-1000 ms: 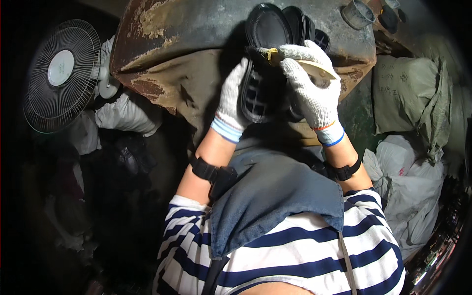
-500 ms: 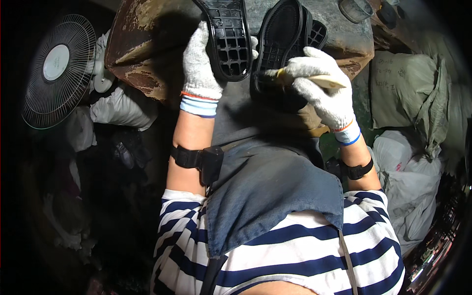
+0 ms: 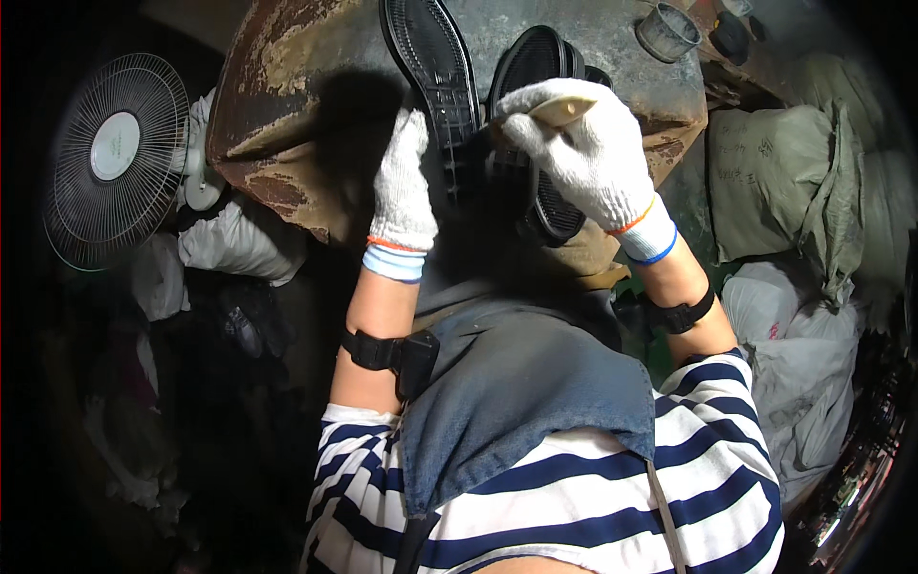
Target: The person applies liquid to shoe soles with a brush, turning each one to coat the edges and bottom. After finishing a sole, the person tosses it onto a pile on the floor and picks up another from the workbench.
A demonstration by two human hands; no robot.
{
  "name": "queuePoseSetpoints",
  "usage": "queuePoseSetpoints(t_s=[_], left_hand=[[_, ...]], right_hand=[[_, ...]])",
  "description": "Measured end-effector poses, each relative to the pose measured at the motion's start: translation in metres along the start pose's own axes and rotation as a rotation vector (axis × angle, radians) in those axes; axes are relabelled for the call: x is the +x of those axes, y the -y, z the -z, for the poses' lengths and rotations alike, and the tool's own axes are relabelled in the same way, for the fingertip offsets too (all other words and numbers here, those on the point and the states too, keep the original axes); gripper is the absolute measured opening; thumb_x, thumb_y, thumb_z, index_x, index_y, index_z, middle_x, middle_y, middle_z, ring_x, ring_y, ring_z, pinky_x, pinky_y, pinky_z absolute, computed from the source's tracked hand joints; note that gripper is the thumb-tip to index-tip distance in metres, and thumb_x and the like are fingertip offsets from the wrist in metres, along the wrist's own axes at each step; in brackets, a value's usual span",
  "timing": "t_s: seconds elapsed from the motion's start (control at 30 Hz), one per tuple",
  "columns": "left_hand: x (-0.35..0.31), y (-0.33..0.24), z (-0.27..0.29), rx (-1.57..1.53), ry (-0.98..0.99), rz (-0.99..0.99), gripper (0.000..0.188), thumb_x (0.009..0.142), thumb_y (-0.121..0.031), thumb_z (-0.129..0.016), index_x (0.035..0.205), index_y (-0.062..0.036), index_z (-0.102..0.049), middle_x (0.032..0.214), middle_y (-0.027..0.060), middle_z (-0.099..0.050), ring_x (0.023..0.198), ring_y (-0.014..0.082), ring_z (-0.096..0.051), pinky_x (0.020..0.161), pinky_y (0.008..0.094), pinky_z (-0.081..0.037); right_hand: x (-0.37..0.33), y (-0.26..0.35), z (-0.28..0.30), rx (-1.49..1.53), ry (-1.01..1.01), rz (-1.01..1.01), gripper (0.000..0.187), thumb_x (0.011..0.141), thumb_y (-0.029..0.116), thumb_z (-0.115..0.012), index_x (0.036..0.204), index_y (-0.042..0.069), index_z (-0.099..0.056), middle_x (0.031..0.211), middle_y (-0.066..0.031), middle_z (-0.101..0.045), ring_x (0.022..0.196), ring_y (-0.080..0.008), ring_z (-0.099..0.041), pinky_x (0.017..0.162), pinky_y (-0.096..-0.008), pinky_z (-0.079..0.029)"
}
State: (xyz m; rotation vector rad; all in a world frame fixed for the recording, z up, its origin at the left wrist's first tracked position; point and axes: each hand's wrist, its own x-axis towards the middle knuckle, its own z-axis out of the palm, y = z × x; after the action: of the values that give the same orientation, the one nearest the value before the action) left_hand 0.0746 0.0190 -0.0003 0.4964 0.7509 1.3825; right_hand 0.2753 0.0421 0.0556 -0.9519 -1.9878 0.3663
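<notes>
My left hand [image 3: 402, 182], in a white knit glove, is closed on the left side of a black shoe sole [image 3: 430, 57]. The sole stands lengthwise in front of me, its lower end in shadow. In my gloved right hand [image 3: 598, 153] is a brush with a pale wooden handle [image 3: 564, 109]. Its dark tip is close to the right edge of the held sole; contact cannot be made out. Behind my right hand lie more black soles [image 3: 537, 59], overlapping each other. Part of one sole [image 3: 557, 212] shows below that hand.
The soles lie at a worn, covered work surface [image 3: 335, 48]. A grey round tub [image 3: 667, 34] stands at its far right. Left of me is a fan [image 3: 115, 145] beside a white sack [image 3: 239, 239]. Stuffed sacks [image 3: 779, 187] and pale bags [image 3: 798, 354] are piled at right.
My right hand has brought the brush left, toward the held sole. That sole has tilted, its grid-patterned heel end dropping into shadow and its forefoot coming into view. My left hand sits slightly lower.
</notes>
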Motion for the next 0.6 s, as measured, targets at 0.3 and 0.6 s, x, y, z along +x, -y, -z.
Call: queuePoseSetpoints(t_s=[0.3,0.6], left_hand=[[-0.031,0.002,0.032,-0.166,0.343,0.324,0.053,0.110,-0.036,-0.037,0.147,0.0006,-0.043,0.121,0.0337,-0.066,0.103,0.0449,-0.072,0.090,0.0546,-0.061],[-0.072,-0.013,0.038,-0.260,0.359,0.608,0.056,0.100,-0.032,-0.049,0.136,0.0102,-0.055,0.110,0.0368,-0.067,0.092,0.0450,-0.071,0.082,0.0520,-0.059]], right_hand=[[0.011,-0.017,0.022,-0.159,-0.200,0.047,0.012,0.082,0.018,-0.080,0.091,0.011,-0.078,0.082,-0.0110,-0.074,0.076,-0.0335,-0.071,0.072,-0.0398,-0.056],[0.019,-0.019,0.049,-0.357,-0.177,0.389,0.014,0.079,0.013,-0.084,0.091,0.012,-0.077,0.092,-0.0040,-0.077,0.078,-0.0261,-0.071,0.083,-0.0394,-0.056]])
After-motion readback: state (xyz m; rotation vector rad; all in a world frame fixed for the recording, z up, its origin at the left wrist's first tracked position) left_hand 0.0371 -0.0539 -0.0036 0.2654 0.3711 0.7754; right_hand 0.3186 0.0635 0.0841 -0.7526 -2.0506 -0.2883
